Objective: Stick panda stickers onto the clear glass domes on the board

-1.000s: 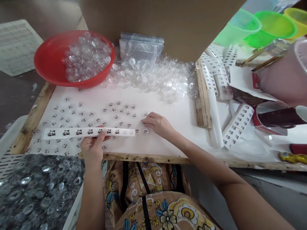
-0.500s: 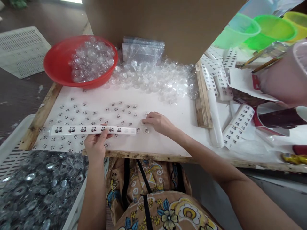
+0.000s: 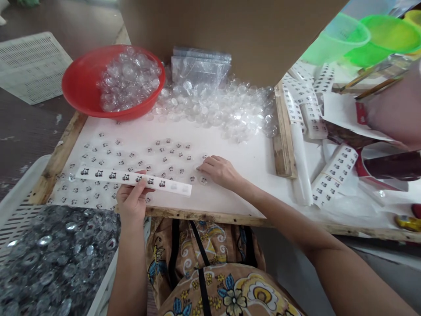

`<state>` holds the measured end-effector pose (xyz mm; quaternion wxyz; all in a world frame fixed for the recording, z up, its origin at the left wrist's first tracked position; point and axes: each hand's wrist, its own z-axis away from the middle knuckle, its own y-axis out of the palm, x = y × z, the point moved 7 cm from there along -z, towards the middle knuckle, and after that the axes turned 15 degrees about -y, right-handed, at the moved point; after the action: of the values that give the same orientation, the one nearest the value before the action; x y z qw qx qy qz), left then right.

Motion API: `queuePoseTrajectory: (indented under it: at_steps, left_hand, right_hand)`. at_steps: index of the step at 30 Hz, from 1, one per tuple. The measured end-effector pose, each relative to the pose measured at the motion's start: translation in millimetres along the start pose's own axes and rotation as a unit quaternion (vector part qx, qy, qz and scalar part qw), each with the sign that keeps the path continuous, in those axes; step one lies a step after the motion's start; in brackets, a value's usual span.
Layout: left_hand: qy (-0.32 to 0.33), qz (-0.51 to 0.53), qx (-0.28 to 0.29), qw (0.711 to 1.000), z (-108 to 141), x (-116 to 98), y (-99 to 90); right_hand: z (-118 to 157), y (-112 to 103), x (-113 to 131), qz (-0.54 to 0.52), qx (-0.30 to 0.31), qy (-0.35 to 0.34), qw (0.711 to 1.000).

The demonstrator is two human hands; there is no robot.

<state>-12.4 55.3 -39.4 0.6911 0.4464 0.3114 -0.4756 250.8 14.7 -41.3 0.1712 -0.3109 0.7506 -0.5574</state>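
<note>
My left hand (image 3: 133,197) pinches a white strip of panda stickers (image 3: 113,175) between thumb and fingers, low over the board. The strip's right end has no pandas on it. My right hand (image 3: 219,171) rests on the white board (image 3: 230,197) with its fingers bent together beside clear round pieces bearing panda prints (image 3: 204,180). Whatever is under those fingertips is too small to make out. Many more panda-printed discs (image 3: 171,168) lie to the left and around the strip. A heap of plain clear pieces (image 3: 237,109) lies at the back.
A red bowl (image 3: 79,83) of clear pieces stands back left. A cardboard box (image 3: 210,26) rises behind. Wooden edging (image 3: 285,145) borders the board; sticker rolls (image 3: 335,173) and green tubs (image 3: 338,39) are at the right. A white basket (image 3: 105,281) of clear pieces is lower left.
The strip in my left hand has tilted, its right end lower and its left end higher. My right hand stays near the same discs. The view has shifted slightly.
</note>
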Motion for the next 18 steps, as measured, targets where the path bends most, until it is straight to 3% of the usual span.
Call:
queuePoseTrajectory:
  at_steps: [12, 18]
  left_hand:
    - [-0.02, 0.011, 0.01, 1.0, -1.3, 1.4, 2.1]
    - [-0.02, -0.001, 0.019, 1.0, -1.4, 2.5, 1.5]
  right_hand:
    - [-16.8, 7.7, 9.4, -0.008, 0.067, -0.043, 0.997]
    - [-23.4, 13.7, 9.3, 0.017, 0.1, -0.017, 0.995]
